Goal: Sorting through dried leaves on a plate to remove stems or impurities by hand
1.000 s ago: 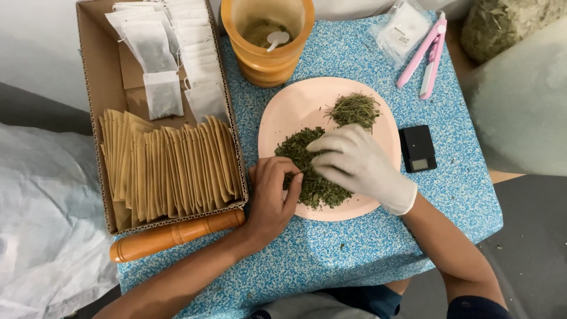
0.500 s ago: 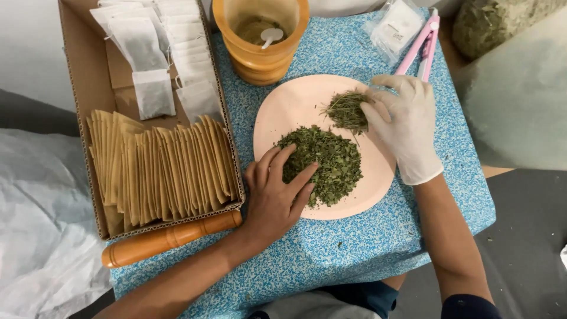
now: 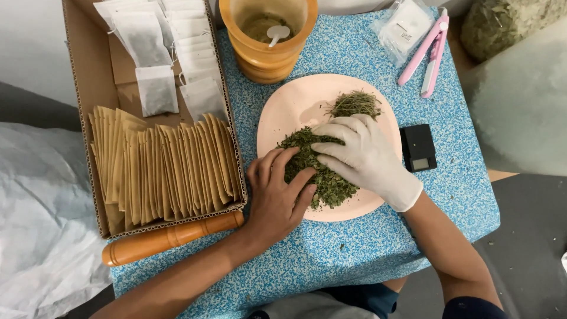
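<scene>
A table (image 3: 366,248) with a blue speckled top fills most of the view. On its left side lies a cardboard box (image 3: 80,77), packed with a row of upright tan envelopes (image 3: 165,168) and, toward the far end, white tea bags (image 3: 156,88). In the middle sits a round pink plate (image 3: 289,112). At its near centre is a pile of crushed green herbs (image 3: 322,177); a smaller tuft of drier herb (image 3: 354,103) lies at the far rim.

The right hand (image 3: 366,156), in a white glove, lies flat on the pile, fingers together and pointing left, pressing down on the herbs. The bare left hand (image 3: 277,198) rests at the plate's near left edge, fingers loosely spread and curled against the side of the pile, cupping it; neither hand pinches anything.

An orange mortar (image 3: 266,41) stands past the plate, a small white spoon (image 3: 277,32) inside. A wooden pestle (image 3: 171,236) lies along the box's near side. Right of the plate sits a small black scale (image 3: 418,147), and beyond it a pink sealer (image 3: 428,50) beside a clear packet (image 3: 404,26).
</scene>
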